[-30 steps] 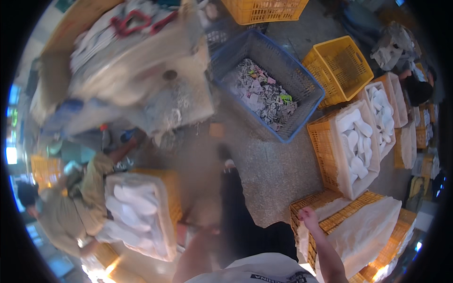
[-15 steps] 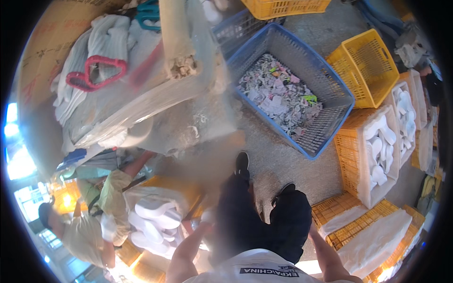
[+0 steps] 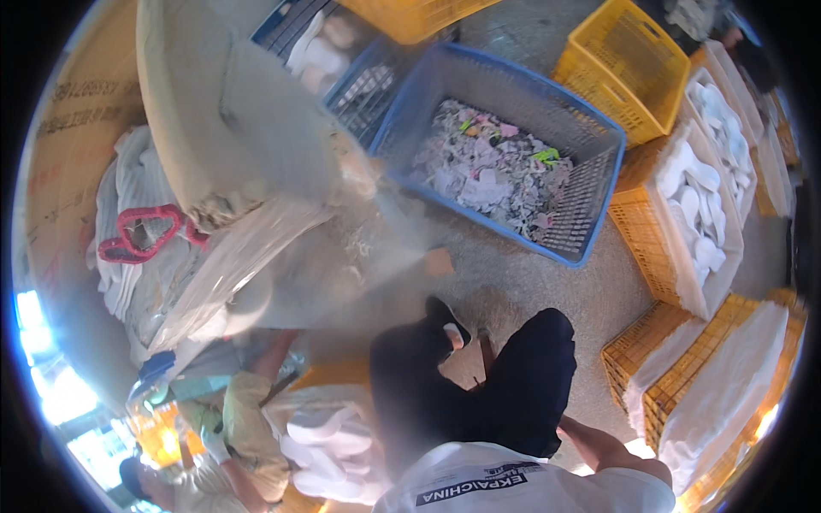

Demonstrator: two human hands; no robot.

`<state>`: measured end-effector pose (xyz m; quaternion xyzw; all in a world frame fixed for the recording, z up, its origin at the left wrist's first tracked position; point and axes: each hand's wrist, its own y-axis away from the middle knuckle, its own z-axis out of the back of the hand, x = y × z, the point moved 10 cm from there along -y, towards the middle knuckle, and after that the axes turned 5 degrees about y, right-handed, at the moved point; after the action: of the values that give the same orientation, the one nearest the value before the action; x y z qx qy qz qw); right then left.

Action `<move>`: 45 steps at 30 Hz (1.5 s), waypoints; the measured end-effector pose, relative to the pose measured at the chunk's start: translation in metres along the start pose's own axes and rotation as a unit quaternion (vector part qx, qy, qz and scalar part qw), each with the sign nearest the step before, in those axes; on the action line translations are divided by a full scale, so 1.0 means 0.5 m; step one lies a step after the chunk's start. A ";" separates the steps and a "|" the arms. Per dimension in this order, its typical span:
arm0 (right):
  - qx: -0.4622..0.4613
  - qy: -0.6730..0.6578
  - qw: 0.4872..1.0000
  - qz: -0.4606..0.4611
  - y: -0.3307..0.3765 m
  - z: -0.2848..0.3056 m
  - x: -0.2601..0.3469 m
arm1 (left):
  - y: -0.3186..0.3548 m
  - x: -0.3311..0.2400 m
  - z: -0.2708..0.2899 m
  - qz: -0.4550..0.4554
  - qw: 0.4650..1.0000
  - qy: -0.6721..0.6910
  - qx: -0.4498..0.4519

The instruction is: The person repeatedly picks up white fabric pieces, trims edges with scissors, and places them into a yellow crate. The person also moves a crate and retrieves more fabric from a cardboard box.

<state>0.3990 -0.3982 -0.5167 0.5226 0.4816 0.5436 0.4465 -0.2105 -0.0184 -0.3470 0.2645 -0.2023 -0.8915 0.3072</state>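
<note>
My right hand (image 3: 563, 429) hangs low beside my right thigh, partly behind the dark trousers, so its fingers are mostly hidden. No held object shows there. My left hand is out of view. The nearest thing on the right is a yellow crate (image 3: 617, 363) with a pale liner over its edge. In front of me stands a blue plastic basket (image 3: 505, 64) with paper-like scraps (image 3: 487, 184) in grey, pink and bright green at its bottom.
White sole-shaped pieces (image 3: 691, 192) fill lined yellow crates at right; more white pieces (image 3: 329, 449) lie at lower left beside another person (image 3: 205, 487). A cardboard box (image 3: 64, 162) holds white knitted things with pink edging (image 3: 141, 235). An empty-looking yellow crate (image 3: 624, 64) stands beyond the basket.
The view has shifted, with the basket and crates appearing higher and further left. My left arm has left the picture. My legs are bent differently, one foot drawn in.
</note>
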 end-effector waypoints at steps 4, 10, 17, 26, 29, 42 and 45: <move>0.073 -0.030 0.996 -0.036 -0.061 -0.040 -0.033 | -0.191 -0.118 0.025 -0.047 0.999 0.002 -0.013; 0.051 -0.283 0.957 -0.028 -0.151 -0.018 -0.002 | -0.210 -0.123 -0.007 -0.109 0.994 0.009 0.008; -0.561 0.231 0.730 0.314 0.470 0.379 0.249 | -0.085 -0.132 -0.056 -0.154 0.988 0.006 0.000; -0.700 0.117 0.698 -0.090 0.923 0.722 -0.179 | 0.033 -0.104 -0.034 -0.146 0.989 0.030 -0.020; -0.818 0.082 0.558 -0.112 1.009 0.738 -0.163 | 0.040 -0.125 -0.015 -0.165 0.985 0.058 -0.009; -0.712 0.330 0.594 0.175 0.824 0.129 0.287 | 0.297 -0.116 -0.121 -0.248 0.967 -0.025 0.051; -0.657 0.373 0.603 0.258 0.747 -0.006 0.454 | 0.239 -0.064 -0.159 -0.180 0.955 0.117 0.204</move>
<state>0.3901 -0.2254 -0.1155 -0.0570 -0.0351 0.9538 0.2928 -0.0891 -0.1004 -0.3351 0.4560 -0.2914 -0.8347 0.1021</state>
